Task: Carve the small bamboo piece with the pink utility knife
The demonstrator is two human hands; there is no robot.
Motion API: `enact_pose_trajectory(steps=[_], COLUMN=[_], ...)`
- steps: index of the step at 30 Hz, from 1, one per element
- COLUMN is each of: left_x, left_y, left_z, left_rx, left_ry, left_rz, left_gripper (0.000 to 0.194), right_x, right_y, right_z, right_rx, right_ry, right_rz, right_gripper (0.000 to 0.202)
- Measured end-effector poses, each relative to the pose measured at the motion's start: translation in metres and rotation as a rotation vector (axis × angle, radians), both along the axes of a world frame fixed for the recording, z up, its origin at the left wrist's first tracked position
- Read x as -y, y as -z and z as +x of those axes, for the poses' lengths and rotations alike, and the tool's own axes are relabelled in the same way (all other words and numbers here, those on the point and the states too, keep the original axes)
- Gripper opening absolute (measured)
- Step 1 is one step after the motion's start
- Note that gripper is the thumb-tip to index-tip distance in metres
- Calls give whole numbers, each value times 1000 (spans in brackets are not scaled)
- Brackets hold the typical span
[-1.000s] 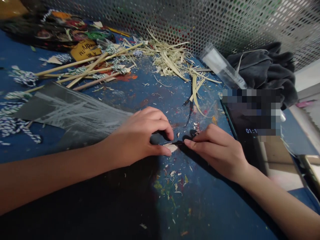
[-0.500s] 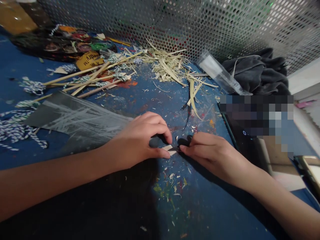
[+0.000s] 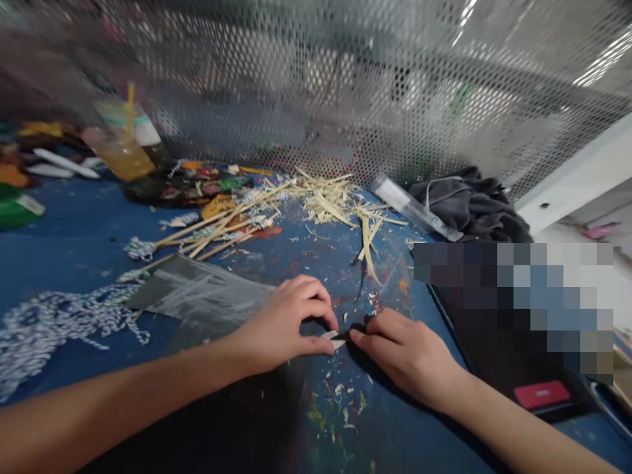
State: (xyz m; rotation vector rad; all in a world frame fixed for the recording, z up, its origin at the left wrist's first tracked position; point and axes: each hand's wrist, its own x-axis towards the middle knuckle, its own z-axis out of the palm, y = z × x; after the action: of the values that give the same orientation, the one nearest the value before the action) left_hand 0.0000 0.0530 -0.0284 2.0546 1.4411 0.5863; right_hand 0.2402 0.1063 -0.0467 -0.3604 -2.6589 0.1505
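Observation:
My left hand (image 3: pixel 284 322) rests at the middle of the blue table, thumb and fingers curled round a small pale sliver, perhaps wood or bamboo (image 3: pixel 338 344). From the other side my right hand (image 3: pixel 405 349) pinches a thin dark tool that looks like a blade (image 3: pixel 342 335), its end lying against the sliver. Most of that tool is hidden by the fingers. Small pale shavings (image 3: pixel 345 416) are scattered on the table in front of both hands. Beside my left hand lies a scratched dark grey sheet (image 3: pixel 197 289).
Thin sticks with cord (image 3: pixel 212 230) and striped cord (image 3: pixel 54 329) lie left. Pale strips (image 3: pixel 326 201) are heaped near a perforated metal screen (image 3: pixel 296 85). A dark cloth (image 3: pixel 474 204), a clear packet (image 3: pixel 412 207) and a dark flat device (image 3: pixel 474 336) lie right; a drink cup (image 3: pixel 126 155) stands back left.
The camera view has tilted up, so things sit lower and more of the screen and the cup show. Both hands keep their hold, with the dark tool still at the sliver.

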Motion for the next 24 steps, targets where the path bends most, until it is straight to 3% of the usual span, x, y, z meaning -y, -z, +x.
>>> enact_pose_trajectory(steps=[8,17,24], left_x=[6,4,1], left_y=[-4,-5,-7], left_z=[-2,-3,-4], left_rx=[3,47,11], left_ry=[-42,-30,-85], left_rz=[-7,52,-19], left_gripper=[24,20,12], right_x=[0,-6,-9], right_y=[3,2,2], right_z=[-10,-19,-18], right_rx=[12,110,162], right_ry=[38,54,60], right_rz=[131,137,121], right_gripper=[23,19,18])
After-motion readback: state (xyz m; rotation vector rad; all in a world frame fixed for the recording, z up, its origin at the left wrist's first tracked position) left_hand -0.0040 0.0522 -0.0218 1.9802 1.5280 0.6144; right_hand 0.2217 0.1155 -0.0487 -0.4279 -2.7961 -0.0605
